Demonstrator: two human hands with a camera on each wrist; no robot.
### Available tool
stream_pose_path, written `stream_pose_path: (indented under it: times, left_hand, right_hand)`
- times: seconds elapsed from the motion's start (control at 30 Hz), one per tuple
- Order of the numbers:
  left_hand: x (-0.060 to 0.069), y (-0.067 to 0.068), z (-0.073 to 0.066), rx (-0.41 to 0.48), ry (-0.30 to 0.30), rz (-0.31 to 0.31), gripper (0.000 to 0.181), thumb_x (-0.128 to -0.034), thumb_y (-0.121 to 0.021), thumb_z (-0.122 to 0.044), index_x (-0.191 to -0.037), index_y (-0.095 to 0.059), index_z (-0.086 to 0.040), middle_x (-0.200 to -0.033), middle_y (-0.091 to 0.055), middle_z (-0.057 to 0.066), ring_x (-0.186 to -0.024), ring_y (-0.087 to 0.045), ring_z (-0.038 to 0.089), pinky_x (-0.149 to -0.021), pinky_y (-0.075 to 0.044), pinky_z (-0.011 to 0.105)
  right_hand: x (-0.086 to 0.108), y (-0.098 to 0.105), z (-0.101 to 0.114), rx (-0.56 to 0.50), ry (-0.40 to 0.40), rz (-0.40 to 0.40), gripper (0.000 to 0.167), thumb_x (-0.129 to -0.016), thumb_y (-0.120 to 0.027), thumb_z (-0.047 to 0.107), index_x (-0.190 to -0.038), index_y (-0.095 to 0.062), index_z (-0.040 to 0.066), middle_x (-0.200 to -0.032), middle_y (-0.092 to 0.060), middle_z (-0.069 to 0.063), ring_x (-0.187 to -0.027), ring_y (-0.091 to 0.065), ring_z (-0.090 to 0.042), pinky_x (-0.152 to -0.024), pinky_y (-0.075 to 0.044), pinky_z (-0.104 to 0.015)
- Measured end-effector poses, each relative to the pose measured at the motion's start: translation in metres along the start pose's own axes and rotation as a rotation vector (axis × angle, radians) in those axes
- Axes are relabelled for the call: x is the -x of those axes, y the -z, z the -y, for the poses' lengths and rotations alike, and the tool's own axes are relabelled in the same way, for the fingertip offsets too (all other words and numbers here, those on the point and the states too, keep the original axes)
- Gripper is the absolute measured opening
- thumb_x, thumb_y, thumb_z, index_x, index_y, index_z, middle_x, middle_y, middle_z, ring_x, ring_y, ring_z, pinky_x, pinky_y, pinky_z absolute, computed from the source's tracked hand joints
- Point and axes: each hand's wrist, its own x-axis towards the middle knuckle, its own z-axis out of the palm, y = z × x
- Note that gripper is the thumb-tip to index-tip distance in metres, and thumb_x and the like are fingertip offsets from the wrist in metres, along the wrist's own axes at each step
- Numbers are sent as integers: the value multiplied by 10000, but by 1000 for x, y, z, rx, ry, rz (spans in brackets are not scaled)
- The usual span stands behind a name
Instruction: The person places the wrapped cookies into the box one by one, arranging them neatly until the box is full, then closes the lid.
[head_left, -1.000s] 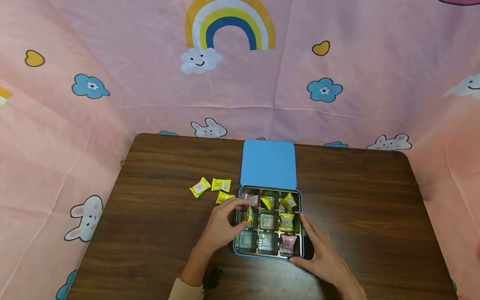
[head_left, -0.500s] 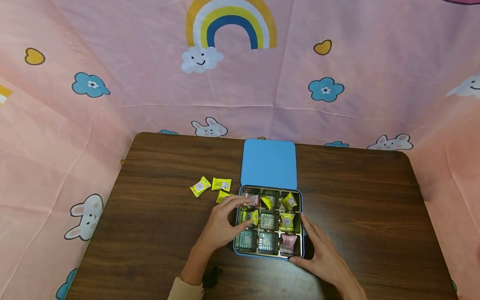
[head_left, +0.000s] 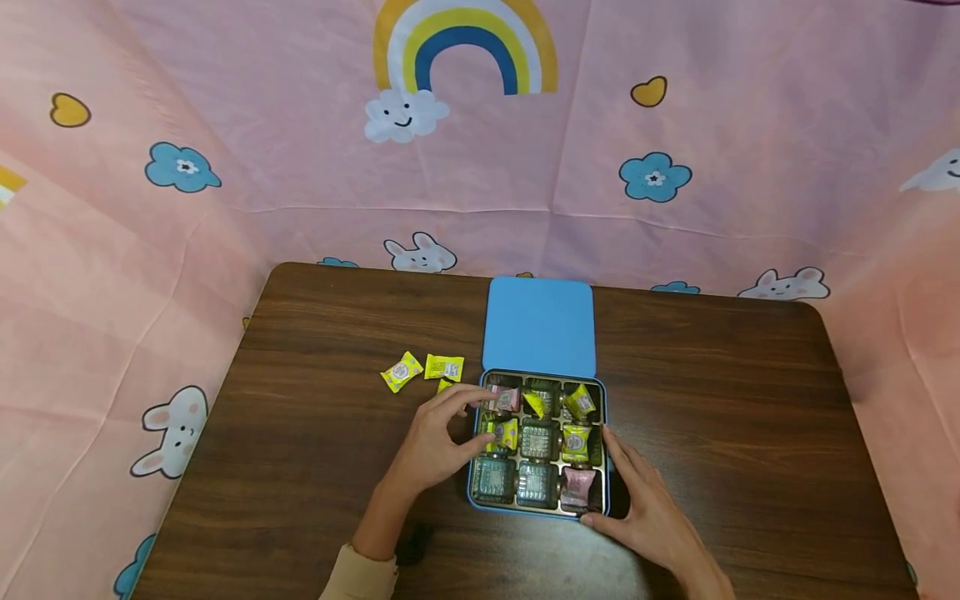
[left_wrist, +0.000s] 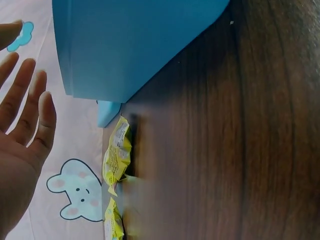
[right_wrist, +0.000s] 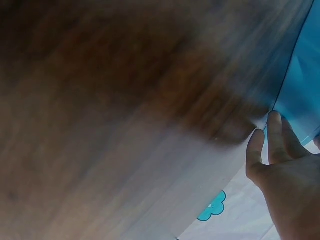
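Observation:
A blue tin (head_left: 538, 510) with a clear divided tray lies with its lid (head_left: 539, 327) folded back. Wrapped yellow candies and pink candies sit in some compartments. My left hand (head_left: 431, 440) hovers over the tin's left edge, thumb and fingers spread apart, holding nothing. Just beyond its thumb a yellow candy (head_left: 506, 434) lies in the middle-left compartment; a pink candy (head_left: 507, 400) is behind it, near the fingertips. My right hand (head_left: 651, 512) rests against the tin's right front corner, fingers fairly straight along the side and thumb at the front edge.
Left of the tin, yellow candies (head_left: 444, 367) lie on the brown wooden table (head_left: 300, 467), one partly hidden by my left hand. A small dark object (head_left: 414, 543) is by the left wrist. A pink patterned cloth (head_left: 315, 150) stands behind and around the table.
The yellow candy stood on edge by my left fingers, then dropped flat into the middle-left compartment. My left hand has let go and drawn slightly left. My right hand stays put.

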Motion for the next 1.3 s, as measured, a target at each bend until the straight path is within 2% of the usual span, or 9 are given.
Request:
stream_pose_path:
  times: [0.13, 0.43, 0.63, 0.83, 0.97, 1.1, 1.3]
  left_hand:
    - [0, 3, 1, -11, 23, 7, 519, -831, -825, -151, -1315, -640, -178, -1285, -590, -80, -1031, -598, 216, -801, -533, 429]
    - [-3, 16, 7, -157, -7, -19, 514, -809, -844, -164, -1287, -657, -184, -1318, -589, -50, -1243, -508, 186, -980, -456, 480]
    - [-4, 23, 16, -254, 47, 1, 487, -825, -831, -177, -1279, -657, -204, -1311, -587, -44, -1257, -504, 194, -1036, -428, 476]
    - [-8, 31, 22, -323, 10, 15, 501, -805, -847, -157, -1265, -660, -214, -1291, -595, -29, -1215, -525, 202, -1008, -452, 466]
    - [-10, 31, 24, -344, 7, 25, 495, -806, -844, -161, -1263, -661, -221, -1280, -602, -28, -1203, -539, 202, -998, -461, 455]
    - [-12, 31, 25, -368, 19, 33, 493, -798, -849, -153, -1253, -667, -208, -1266, -613, -14, -1185, -552, 214, -990, -468, 456]
    - [-10, 29, 32, -440, 73, 54, 535, -772, -859, -88, -1257, -664, -202, -1259, -612, -7, -1153, -553, 227, -959, -485, 448]
  right_hand:
    - [0, 0, -1, -5, -6, 6, 1194, -680, -813, 655, -1607, -136, 326, -1544, -365, -190, -1367, -375, -445, -995, -302, -719]
    - [2, 1, -3, -18, 7, -1, 1194, -682, -831, 624, -1608, -141, 318, -1552, -357, -174, -1378, -365, -426, -996, -312, -706]
    - [2, 1, -2, -42, 17, -3, 1183, -686, -826, 626, -1606, -149, 321, -1553, -355, -170, -1371, -373, -437, -970, -341, -720]
    - [0, -1, -2, -104, 51, -1, 1166, -700, -837, 588, -1607, -163, 298, -1571, -332, -159, -1386, -361, -438, -973, -373, -701]
    - [-1, 1, -3, -115, 46, 9, 1169, -703, -843, 574, -1608, -155, 300, -1585, -311, -155, -1404, -336, -427, -982, -367, -700]
    - [-2, 2, -2, -115, 34, 21, 1171, -702, -835, 589, -1607, -149, 308, -1593, -299, -146, -1412, -328, -419, -978, -367, -703]
    - [-1, 2, -2, -121, 33, 19, 1172, -702, -834, 588, -1608, -148, 303, -1592, -300, -148, -1413, -324, -418, -992, -351, -706]
